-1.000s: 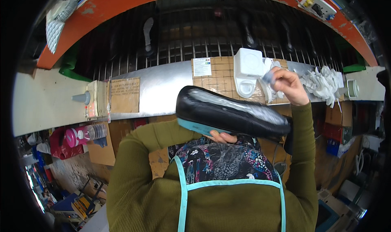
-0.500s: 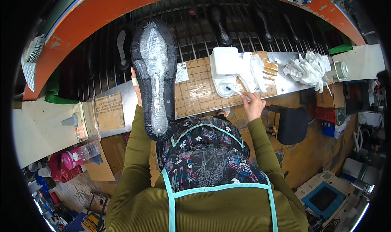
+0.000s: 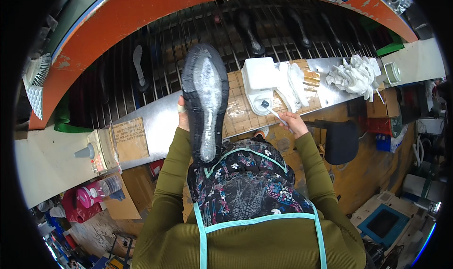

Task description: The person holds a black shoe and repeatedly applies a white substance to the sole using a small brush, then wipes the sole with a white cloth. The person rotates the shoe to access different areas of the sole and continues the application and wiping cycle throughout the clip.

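"Metal ledge (image 3: pixel 158 115) across the bay, running just beyond both grips. Farther out, a rack of dark rods (image 3: pixel 231 49) under an orange-red beam (image 3: pixel 108 66). What have you got for the left hand (image 3: pixel 183 114)?"

"Clamped on a black shoe (image 3: pixel 206 99), from its left edge. Most of the fingers go behind it, so I can't tell how they lie. Underside faces the wearer; pale, silvery patch down the middle. Broad end points away beyond the grip, narrow end comes back over the apron (image 3: pixel 245 193)."

"Noted. Right hand (image 3: pixel 293 124)?"

"Fingers together on a thin white stick (image 3: pixel 276 114), pinched at the near end. Dark tip sits ahead and left of that grip, at the round recess of a white container (image 3: pixel 261 73). Can't tell whether it touches the bottom."

"Surroundings of that grip?"

"Taped tan cardboard (image 3: pixel 236 108) under the container, spreading left of the right hand toward the shoe. White pieces (image 3: pixel 293 85) lie straight beyond the fingers, beside the container. Rumpled white heap (image 3: pixel 354 78) farther off, ahead and to the right. Black seat (image 3: pixel 340 144) below ledge height, right of the same hand."

"Left grip's outer side?"

"Printed cardboard piece (image 3: pixel 130 139) on the ledge, left and nearer the body. Grey cone (image 3: pixel 85 152) past that."
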`<state>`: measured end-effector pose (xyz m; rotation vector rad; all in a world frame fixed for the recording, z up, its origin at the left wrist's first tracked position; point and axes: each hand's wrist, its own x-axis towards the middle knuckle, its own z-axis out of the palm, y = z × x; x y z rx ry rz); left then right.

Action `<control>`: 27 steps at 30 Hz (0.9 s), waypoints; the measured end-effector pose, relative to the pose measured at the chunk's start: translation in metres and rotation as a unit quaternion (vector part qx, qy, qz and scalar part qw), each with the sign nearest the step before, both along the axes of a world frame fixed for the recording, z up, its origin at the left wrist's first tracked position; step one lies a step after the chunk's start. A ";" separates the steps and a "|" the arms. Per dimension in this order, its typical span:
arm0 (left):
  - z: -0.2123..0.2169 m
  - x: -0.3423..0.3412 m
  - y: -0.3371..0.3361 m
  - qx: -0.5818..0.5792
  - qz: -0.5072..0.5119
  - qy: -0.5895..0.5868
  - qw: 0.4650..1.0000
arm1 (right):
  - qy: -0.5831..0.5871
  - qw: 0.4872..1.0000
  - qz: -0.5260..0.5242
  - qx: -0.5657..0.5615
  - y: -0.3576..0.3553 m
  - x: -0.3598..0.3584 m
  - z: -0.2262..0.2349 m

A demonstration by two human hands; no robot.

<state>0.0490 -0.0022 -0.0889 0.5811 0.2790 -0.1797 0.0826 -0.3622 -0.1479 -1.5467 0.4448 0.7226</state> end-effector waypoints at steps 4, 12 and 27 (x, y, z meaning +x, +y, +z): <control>-0.002 0.001 -0.008 -0.014 -0.070 0.020 0.997 | -0.218 0.973 -0.012 0.070 0.047 0.008 0.078; 0.004 0.018 -0.022 -0.032 -0.125 -0.034 0.991 | -0.618 0.757 0.020 -0.212 0.116 0.032 0.191; -0.002 0.047 -0.030 -0.103 -0.045 -0.041 0.993 | -0.763 0.520 0.047 -0.380 0.116 0.043 0.175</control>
